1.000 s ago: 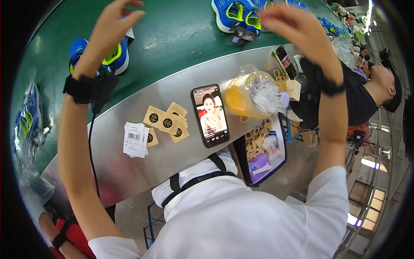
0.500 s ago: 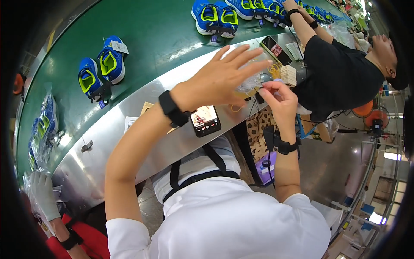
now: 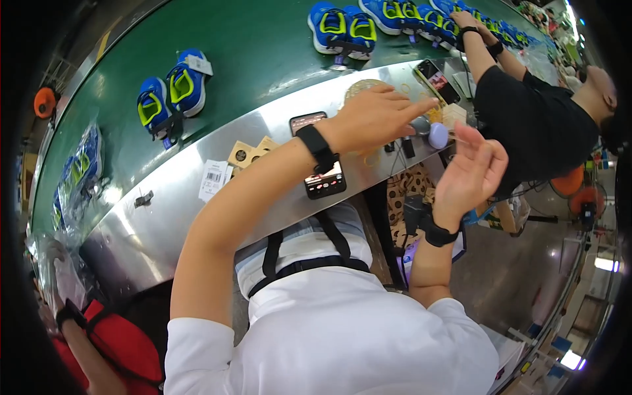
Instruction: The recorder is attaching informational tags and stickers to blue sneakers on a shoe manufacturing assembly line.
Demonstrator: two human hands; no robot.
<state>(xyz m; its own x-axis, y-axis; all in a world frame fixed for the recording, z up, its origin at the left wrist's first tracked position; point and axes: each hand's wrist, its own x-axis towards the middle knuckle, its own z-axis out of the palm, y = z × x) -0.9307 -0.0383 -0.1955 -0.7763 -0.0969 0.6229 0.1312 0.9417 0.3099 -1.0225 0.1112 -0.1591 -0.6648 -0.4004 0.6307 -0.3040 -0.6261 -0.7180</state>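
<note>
My left hand (image 3: 376,118) stretches over the metal ledge with its fingers extended and nothing visible in it. Under its wrist lies a phone (image 3: 326,185) with a lit screen, partly covered by my arm. A pale yellowish clump (image 3: 362,87) shows just beyond the knuckles. To the right, my right hand (image 3: 471,168) is raised off the ledge's edge, fingers loosely bent and apart, somewhat blurred; I see nothing in it. Between the hands are a round purple object (image 3: 438,135), a grey rounded one (image 3: 419,125) and a pale wooden block stack (image 3: 454,113).
Blue-and-lime shoes (image 3: 186,85) stand on the green surface (image 3: 257,46), with more pairs (image 3: 329,27) at the back. White tags (image 3: 214,179) and brown cards (image 3: 241,155) lie left. A co-worker (image 3: 533,112) works at right; another's gloved hand (image 3: 52,263) touches plastic-bagged shoes (image 3: 82,164).
My hands have moved apart from the clear plastic they were near, which no longer shows. My right hand has gone right and loosened its pinch. The view has shifted slightly.
</note>
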